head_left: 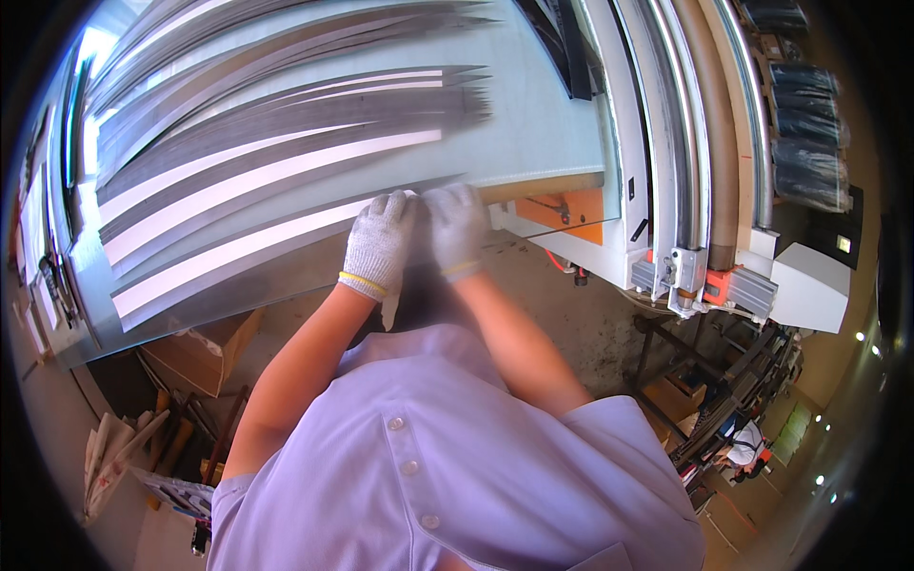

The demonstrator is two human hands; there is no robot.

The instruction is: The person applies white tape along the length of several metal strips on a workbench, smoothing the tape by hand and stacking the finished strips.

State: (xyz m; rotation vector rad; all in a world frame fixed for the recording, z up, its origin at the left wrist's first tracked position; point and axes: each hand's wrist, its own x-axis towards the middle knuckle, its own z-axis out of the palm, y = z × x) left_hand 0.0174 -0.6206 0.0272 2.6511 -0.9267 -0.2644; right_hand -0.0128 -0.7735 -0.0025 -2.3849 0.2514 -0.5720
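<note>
My left hand point(377, 246), in a pale knitted glove with a yellow cuff line, is at the near edge of the glass-like tabletop point(552, 124). Its fingers are bent and pressed together over the end of a long grey strip with a white band point(257, 240). Close beside it on the right, my right hand point(455, 228), gloved alike, is smeared by motion, so its grip is not clear. A narrow pale piece point(390, 309) hangs below my left cuff. More grey strips point(286, 114), several with white bands, lie fanned across the table beyond my hands.
On the right stands a machine with long rollers point(719, 133) and a white end housing point(809, 287). An orange panel point(562, 211) shows under the table's right side. A cardboard box point(205, 357) sits below the left edge. Dark wrapped rolls point(809, 143) are stacked at far right.
</note>
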